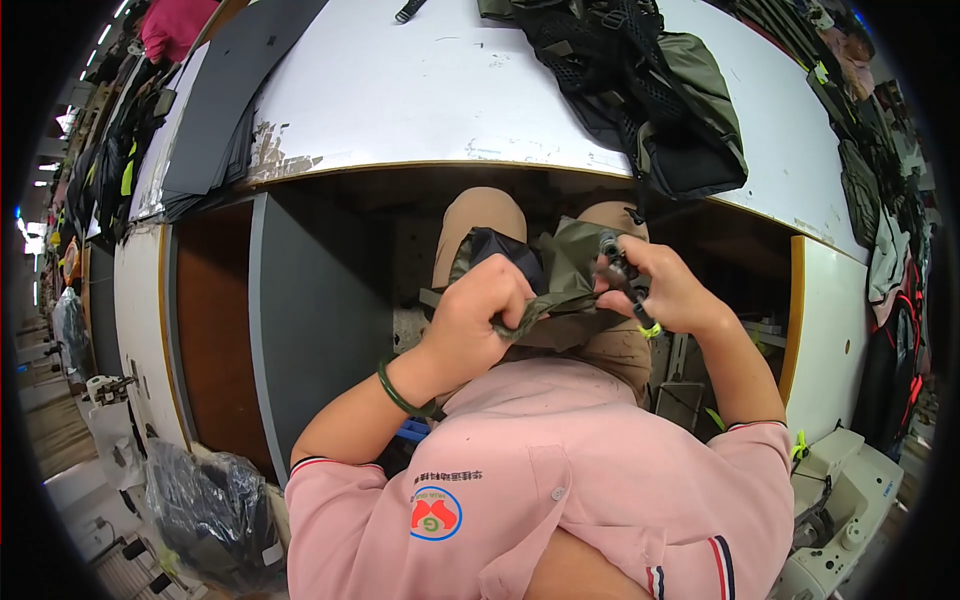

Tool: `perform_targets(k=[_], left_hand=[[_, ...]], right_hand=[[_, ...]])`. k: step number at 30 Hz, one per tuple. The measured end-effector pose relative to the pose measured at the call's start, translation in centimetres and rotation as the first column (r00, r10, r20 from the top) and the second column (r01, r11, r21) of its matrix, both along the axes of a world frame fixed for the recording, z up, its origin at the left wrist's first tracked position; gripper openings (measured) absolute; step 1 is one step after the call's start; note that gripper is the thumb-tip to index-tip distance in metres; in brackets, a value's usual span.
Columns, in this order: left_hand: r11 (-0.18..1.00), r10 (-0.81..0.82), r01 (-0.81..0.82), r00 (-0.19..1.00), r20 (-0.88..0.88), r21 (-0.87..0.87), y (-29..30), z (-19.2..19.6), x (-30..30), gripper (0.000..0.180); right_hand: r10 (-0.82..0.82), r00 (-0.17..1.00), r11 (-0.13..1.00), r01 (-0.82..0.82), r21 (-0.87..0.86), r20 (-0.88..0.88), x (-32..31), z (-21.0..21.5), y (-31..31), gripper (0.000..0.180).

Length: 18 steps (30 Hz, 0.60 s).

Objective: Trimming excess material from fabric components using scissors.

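Over my lap, my left hand (485, 305) is closed on the edge of an olive-green piece of fabric (572, 255). A green bangle (397, 392) circles that wrist. My right hand (668, 285) is wrapped round a small dark hand tool (618, 262) with a bright yellow-green tie at its lower end; its exact kind I cannot make out. The tool is beside the right edge of the fabric, and whether they touch is unclear. Dark navy cloth (510, 250) shows behind my left hand. Part of the fabric is hidden by my fingers.
Ahead stands a white worktable (420, 100) with a worn front edge. A black and olive backpack (640, 90) hangs over that edge. Dark grey sheets (225, 100) lie at the left. A sewing machine (840, 500) stands at lower right, and a plastic-wrapped bundle (215, 510) at lower left.
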<state>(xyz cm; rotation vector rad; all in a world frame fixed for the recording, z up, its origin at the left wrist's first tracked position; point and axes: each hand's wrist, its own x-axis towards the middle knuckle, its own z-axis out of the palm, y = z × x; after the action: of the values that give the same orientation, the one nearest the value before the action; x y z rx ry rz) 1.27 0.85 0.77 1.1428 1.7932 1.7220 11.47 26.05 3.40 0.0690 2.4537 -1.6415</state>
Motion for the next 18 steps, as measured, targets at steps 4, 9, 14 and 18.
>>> perform_targets(k=[4,9,14,18], left_hand=[[0.997,0.078,-0.058,0.843,-0.532,0.054,-1.1,0.6,-0.4,0.024],[0.988,0.104,-0.013,0.803,-0.587,0.156,-1.8,0.0,-0.7,0.023],[0.991,0.108,-0.053,0.862,-0.495,0.123,-2.0,-0.6,-0.2,0.025],[0.987,0.150,-0.120,0.924,-0.352,0.106,-1.9,-0.6,0.2,0.024]], right_hand=[[0.062,0.996,0.993,-0.055,0.104,-0.063,0.0,-0.5,-0.9,0.031],[0.090,0.976,0.987,-0.061,0.150,-0.196,0.3,-0.9,-1.2,0.035],[0.065,0.979,0.993,-0.045,0.109,-0.193,0.9,-1.5,-1.8,0.035],[0.091,0.962,0.988,-0.056,0.141,-0.259,1.0,-1.6,-2.4,0.034]])
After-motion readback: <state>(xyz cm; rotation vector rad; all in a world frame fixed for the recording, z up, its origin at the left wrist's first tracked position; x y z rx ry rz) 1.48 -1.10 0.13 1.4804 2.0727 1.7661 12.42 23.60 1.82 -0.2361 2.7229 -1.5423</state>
